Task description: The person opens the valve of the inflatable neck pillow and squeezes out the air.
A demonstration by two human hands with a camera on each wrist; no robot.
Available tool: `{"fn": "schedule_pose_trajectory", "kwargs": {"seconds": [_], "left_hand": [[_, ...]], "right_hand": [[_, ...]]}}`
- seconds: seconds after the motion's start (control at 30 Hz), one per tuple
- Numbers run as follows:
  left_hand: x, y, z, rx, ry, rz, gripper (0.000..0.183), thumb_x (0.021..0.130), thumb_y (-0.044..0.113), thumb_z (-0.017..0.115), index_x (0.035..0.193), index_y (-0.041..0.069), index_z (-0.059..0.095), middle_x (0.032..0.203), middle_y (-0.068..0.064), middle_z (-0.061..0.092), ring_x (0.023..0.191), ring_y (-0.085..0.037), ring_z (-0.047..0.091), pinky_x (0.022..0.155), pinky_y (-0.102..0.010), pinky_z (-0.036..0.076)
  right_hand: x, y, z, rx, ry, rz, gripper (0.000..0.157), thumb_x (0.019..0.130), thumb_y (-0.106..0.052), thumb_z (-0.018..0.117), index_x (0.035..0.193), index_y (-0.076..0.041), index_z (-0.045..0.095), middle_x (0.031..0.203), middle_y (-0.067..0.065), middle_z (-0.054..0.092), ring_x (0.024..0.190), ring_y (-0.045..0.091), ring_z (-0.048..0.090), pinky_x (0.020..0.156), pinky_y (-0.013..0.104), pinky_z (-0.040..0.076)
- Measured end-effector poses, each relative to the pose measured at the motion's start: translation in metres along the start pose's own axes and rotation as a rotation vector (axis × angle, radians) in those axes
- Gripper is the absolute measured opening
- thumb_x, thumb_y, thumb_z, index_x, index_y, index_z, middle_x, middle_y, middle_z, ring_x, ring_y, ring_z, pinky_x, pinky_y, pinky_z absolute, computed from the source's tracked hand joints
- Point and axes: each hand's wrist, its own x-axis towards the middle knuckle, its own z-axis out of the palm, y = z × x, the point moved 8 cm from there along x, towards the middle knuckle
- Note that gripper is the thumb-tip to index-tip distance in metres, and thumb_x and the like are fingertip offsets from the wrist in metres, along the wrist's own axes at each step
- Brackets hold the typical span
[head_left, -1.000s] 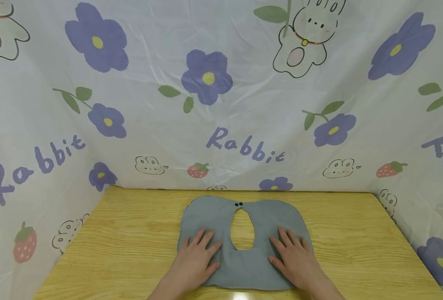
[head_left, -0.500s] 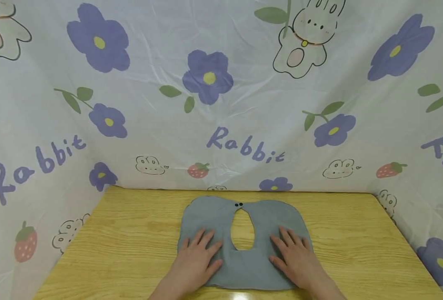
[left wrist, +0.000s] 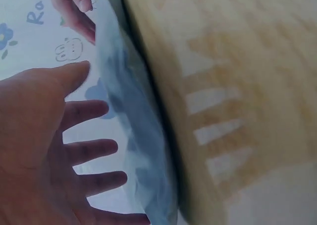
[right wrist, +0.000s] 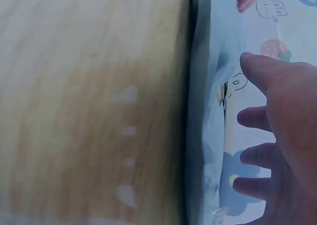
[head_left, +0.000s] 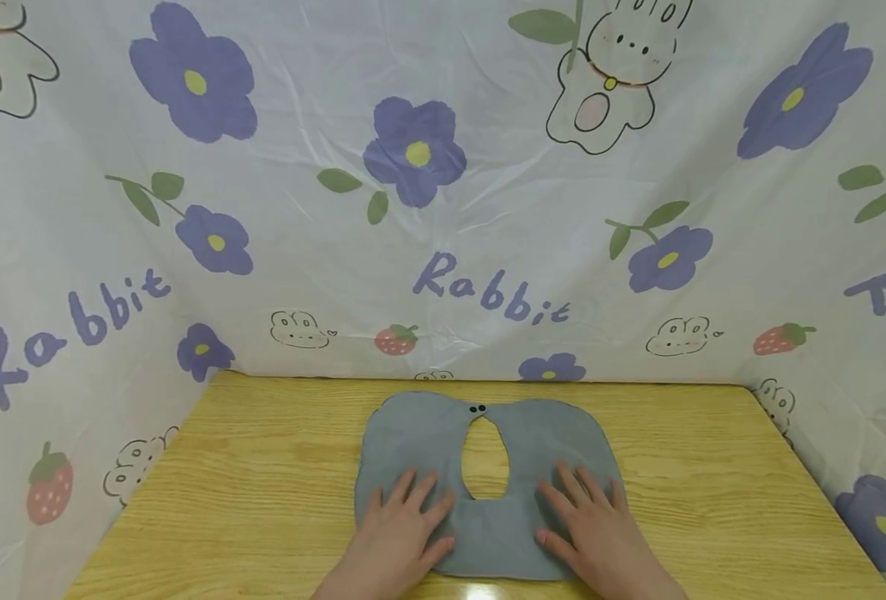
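A grey cloth bib (head_left: 498,537) lies spread flat, its neck opening in the middle and two black snaps (head_left: 477,408) together at the far edge. Over its left half is my left hand (head_left: 401,533), palm down with fingers straight and spread. My right hand (head_left: 600,533) is held the same way over the right half. Both wrist views show the fingertips close above the bib (left wrist: 141,140), with a gap under most of them; neither hand grips anything. In the right wrist view the bib (right wrist: 200,111) appears edge-on beside the spread fingers.
The bib rests on a wood-grain table (head_left: 262,483) that reflects the hands. Behind and along both sides hangs a white curtain (head_left: 488,225) printed with purple flowers, rabbits and strawberries. Bare table stretches to the left and right of the bib.
Both hands have lifted off the bib and drawn slightly back toward the near edge, the left one also a little rightward. The bib has stayed in place.
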Motion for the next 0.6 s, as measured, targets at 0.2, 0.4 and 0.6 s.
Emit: {"fn": "schedule_pose_trajectory", "kwargs": {"seconds": [0.2,0.4,0.6], "left_hand": [[0.001,0.0,0.01,-0.004,-0.026,0.009,0.053,0.098,0.054,0.064,0.144,0.03,0.061,0.149,-0.011,0.05,0.137,-0.046,0.043,0.086,-0.076,0.044],[0.002,-0.002,0.016,0.014,-0.043,0.014,0.055,0.096,0.053,0.067,0.144,0.03,0.061,0.149,-0.011,0.049,0.137,-0.046,0.043,0.084,-0.076,0.045],[0.003,-0.004,0.023,0.01,-0.082,-0.006,0.056,0.096,0.052,0.067,0.146,0.029,0.059,0.152,-0.01,0.047,0.14,-0.045,0.04,0.088,-0.078,0.043]], "right_hand": [[-0.003,0.005,0.009,0.011,-0.012,-0.001,0.068,0.095,-0.063,0.061,0.147,-0.019,0.058,0.16,0.015,0.041,0.144,0.044,0.037,0.103,0.078,0.028],[-0.004,0.008,0.016,0.018,-0.023,0.013,0.067,0.095,-0.061,0.063,0.147,-0.018,0.058,0.159,0.017,0.041,0.144,0.044,0.037,0.103,0.078,0.028],[-0.003,0.011,0.019,0.014,-0.027,0.02,0.067,0.094,-0.06,0.064,0.147,-0.018,0.058,0.158,0.017,0.041,0.144,0.044,0.037,0.104,0.078,0.027]]}}
